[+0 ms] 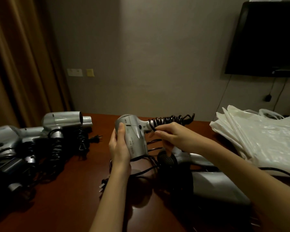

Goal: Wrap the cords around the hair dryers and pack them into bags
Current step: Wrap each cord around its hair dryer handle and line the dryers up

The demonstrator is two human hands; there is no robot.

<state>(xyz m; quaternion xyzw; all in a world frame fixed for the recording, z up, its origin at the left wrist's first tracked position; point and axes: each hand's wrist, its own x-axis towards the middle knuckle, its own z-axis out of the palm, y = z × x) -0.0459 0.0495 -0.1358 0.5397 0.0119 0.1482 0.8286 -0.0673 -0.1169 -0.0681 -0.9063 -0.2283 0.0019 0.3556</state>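
Observation:
My left hand point(120, 146) grips the body of a silver hair dryer point(134, 131) held above the brown table point(74, 178). Its handle points right, with a black coiled cord point(171, 120) wound around it. My right hand point(170, 133) pinches the cord just below the handle. More black cord trails down to the table, ending in a plug point(101, 186). A stack of white plastic bags point(261, 138) lies at the right.
Several silver hair dryers point(64, 121) with tangled black cords lie in a heap at the left. Another dryer with a black rear grille point(167, 160) lies under my right arm. A dark TV point(266, 39) hangs on the wall; brown curtains point(15, 64) hang left.

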